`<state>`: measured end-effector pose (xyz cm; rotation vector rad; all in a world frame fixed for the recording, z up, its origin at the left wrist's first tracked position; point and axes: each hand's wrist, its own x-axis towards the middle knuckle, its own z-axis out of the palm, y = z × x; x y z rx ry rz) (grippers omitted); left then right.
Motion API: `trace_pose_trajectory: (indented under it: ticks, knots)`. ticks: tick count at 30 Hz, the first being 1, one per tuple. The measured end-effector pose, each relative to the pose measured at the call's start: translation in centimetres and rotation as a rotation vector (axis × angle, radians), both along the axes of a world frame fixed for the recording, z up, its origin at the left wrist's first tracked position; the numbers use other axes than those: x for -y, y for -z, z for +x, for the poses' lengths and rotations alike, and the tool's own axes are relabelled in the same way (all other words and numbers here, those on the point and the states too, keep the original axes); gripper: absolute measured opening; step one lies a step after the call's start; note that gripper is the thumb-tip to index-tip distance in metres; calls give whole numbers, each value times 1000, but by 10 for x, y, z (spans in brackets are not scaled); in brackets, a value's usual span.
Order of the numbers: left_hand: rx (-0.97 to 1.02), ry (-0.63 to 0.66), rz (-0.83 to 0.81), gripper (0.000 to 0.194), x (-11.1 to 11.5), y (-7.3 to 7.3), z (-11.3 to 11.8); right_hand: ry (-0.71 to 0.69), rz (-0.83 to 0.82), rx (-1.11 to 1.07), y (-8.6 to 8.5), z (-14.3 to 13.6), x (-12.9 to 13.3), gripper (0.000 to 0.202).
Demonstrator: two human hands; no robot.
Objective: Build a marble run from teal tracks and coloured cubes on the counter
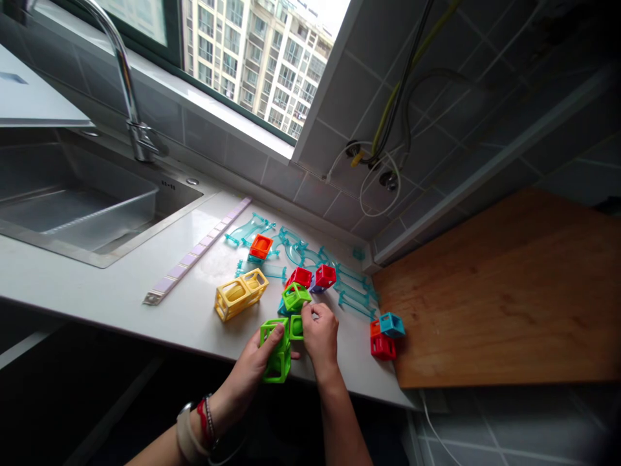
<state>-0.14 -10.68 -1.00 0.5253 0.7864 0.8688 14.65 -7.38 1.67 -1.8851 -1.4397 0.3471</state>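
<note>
My left hand (pixel 253 357) is closed around joined green toy cubes (pixel 275 366) with open frames, held over the counter's front edge. Against their right side sits another green cube (pixel 296 327), with my right hand (pixel 319 329) closed at its right edge; the fingertips are partly hidden. Just above is a further green cube (pixel 295 296), near red cubes (pixel 299 277) and a red cube on a purple one (pixel 325 276). To the left lies a yellow pair of cubes (pixel 241 294). An orange cube (pixel 261 246) rests on a teal piece behind.
Clear teal track pieces (pixel 295 249) spread along the wall. A pale strip (pixel 198 249) lies left, by the steel sink (pixel 104 259) and faucet (pixel 127 84). Red, orange and blue cubes (pixel 384 348) stand beside a wooden board (pixel 504 298). Cables (pixel 388 123) hang at the wall.
</note>
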Motion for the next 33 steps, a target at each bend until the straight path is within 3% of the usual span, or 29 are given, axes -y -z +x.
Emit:
trace_pose_trajectory:
  ticks: [9, 12, 16, 18, 21, 26, 27, 30, 33]
  knots:
    - [-30, 85, 98, 60, 5, 0, 0, -71, -39, -140, 14, 8, 33, 40]
    - [-57, 73, 111, 57, 7, -4, 2, -85, -48, -252, 11, 15, 51, 45]
    - [10, 103, 39, 58, 10, -9, 3, -259, -97, -550, 3, 22, 84, 38]
    - [54, 147, 8, 62, 12, -10, 4, -275, -87, -573, 1, 30, 100, 41]
    - [43, 185, 34, 66, 14, -9, 6, -124, 7, -431, 2, 62, 112, 40]
    - [-73, 137, 132, 57, 16, -10, 1, 385, 310, 174, 8, 141, 103, 52]
    - [-89, 145, 153, 56, 16, -12, -2, 433, 332, 224, 10, 153, 100, 56]
    - [-141, 181, 250, 50, 13, -28, -19, 492, 359, 307, 18, 174, 93, 67]
    - [-223, 149, 385, 51, 0, -57, -43, 522, 377, 352, 29, 182, 90, 72]
